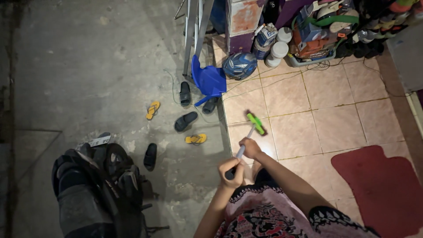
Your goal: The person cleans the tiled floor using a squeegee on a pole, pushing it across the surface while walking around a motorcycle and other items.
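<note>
Both hands grasp a long-handled green-headed floor broom: left hand near, right hand farther; short, low strokes suit the tan tiled floor.

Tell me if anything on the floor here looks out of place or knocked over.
Yes. The blue plastic chair lies tipped over at the tile edge. Sandals are scattered singly on the concrete: a yellow one, another yellow one apart from it, and black ones between. Both hands grip a green-headed broom.
</note>
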